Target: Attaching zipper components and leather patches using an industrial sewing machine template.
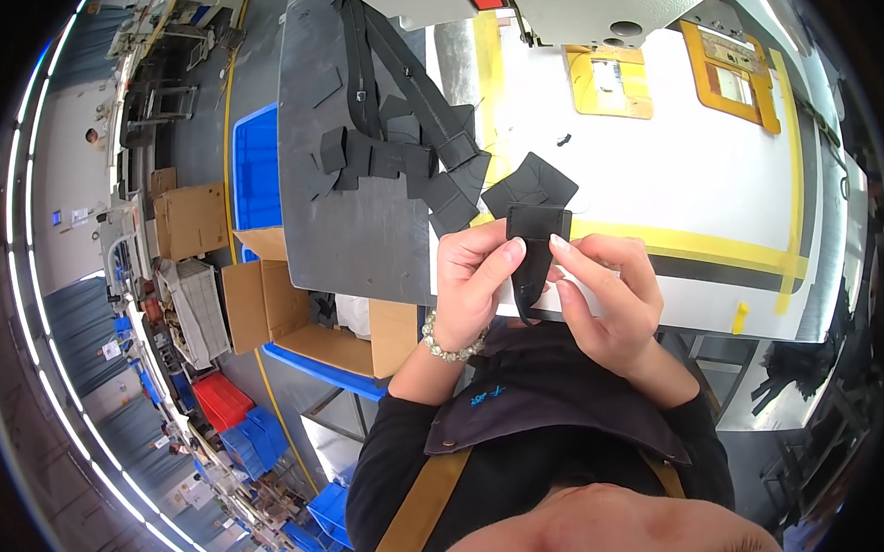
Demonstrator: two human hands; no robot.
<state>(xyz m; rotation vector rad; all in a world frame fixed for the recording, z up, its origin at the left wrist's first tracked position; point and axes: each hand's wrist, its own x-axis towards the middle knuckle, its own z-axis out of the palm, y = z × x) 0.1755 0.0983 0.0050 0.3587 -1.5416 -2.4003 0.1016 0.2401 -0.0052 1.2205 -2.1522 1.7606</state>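
Observation:
Between my hands is a black strap piece (538, 224), with a wide stitched tab at its top and a narrower band hanging below toward my apron. My left hand (478, 269) pinches the tab's lower left side between thumb and fingers. At its right edge, the fingertips of my right hand (612, 287) press on the piece. Just beyond the tab lies a flat black cut piece (531, 180) with pointed corners. To the left, several black pieces (398, 143) are heaped on the table beside long black straps (415, 80).
A sewing machine head (587, 13) overhangs the far side. Two yellow-framed templates (609, 82) (729, 77) lie on the white work surface (660, 167), edged with yellow tape. Left of the grey tabletop (355, 244) stand an open cardboard box (290, 319) and a blue bin (258, 172).

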